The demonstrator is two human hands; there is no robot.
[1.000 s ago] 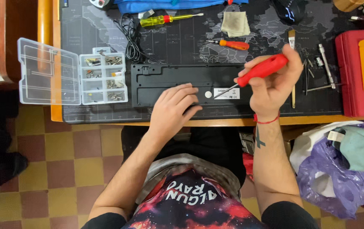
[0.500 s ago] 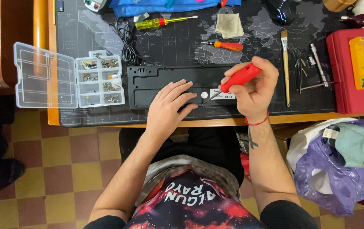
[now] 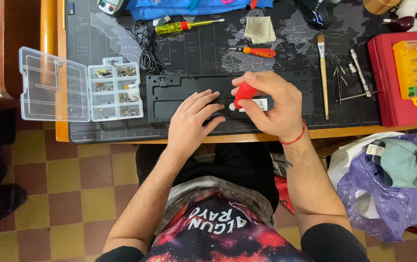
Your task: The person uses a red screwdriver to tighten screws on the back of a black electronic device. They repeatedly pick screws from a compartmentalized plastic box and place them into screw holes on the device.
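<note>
**Driving a screw on the black panel**

Holding the red-handled screwdriver [image 3: 244, 94] upright in your right hand [image 3: 271, 104], fingers closed round the handle, you have its tip down on the long black panel [image 3: 179, 92] at the middle of the frame, just beside a white label. Your left hand [image 3: 191, 116] lies open and flat on the panel, pinning it to the counter [image 3: 344, 130].

By the look of it you are at the screw-turning step. The next move likely calls for firm downward pressure, a square tip, and the left hand staying put so the panel cannot slide.

A dark mat [image 3: 101, 39] with a map print covers the counter. At the left of the frame sits a clear compartment box [image 3: 114, 92] of small screws, lid open. Above the panel lie a yellow screwdriver [image 3: 179, 26], an orange screwdriver [image 3: 257, 51], a coiled black cable [image 3: 145, 46] and a folded cloth [image 3: 260, 29]; a brush [image 3: 323, 73] lies to the right, and a red case [image 3: 395, 97] beyond it. Below is a checked tile floor [image 3: 72, 194], with a purple bag [image 3: 383, 194] at lower right.
</note>
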